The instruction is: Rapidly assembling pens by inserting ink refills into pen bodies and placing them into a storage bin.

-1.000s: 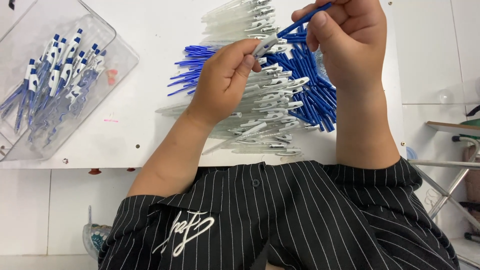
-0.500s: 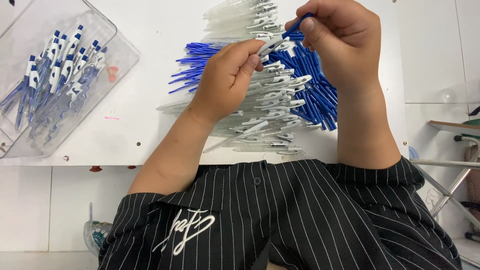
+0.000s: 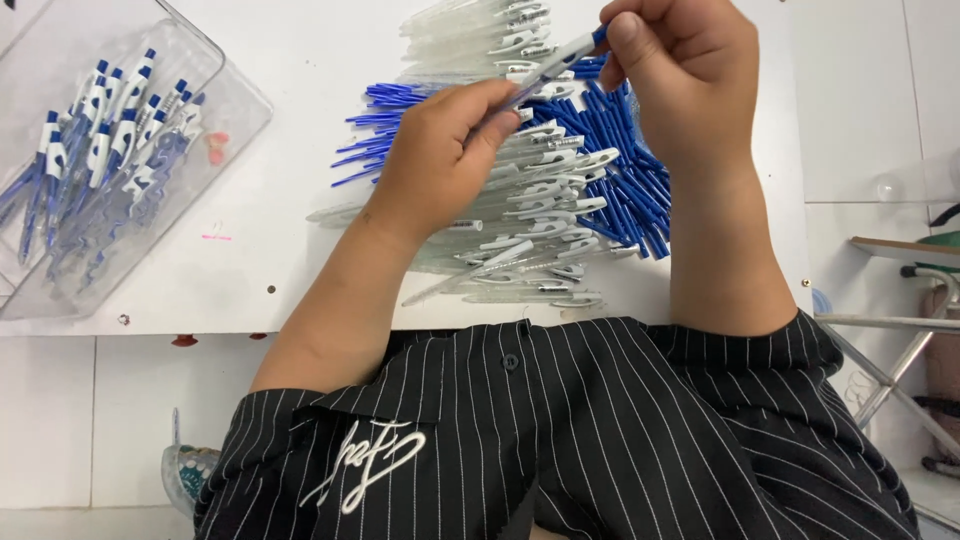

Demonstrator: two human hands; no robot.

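We work over the white table [image 3: 260, 270]. The clear tray [image 3: 235, 110] of finished pens sits at 9 o'clock. The barrel pile [image 3: 540, 220] lies beneath both hands. Left hand [image 3: 440, 165] and right hand [image 3: 685, 75] each pinch one end of the pen [image 3: 550, 62] at 12 o'clock. The fit looks incomplete, so press straight along the axis.

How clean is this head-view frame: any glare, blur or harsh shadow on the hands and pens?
Head view: even, bright light, soft shadows; left hand and right hand sharp on the pen; clear tray shows mild glare; the frame's top edge crops the right hand.
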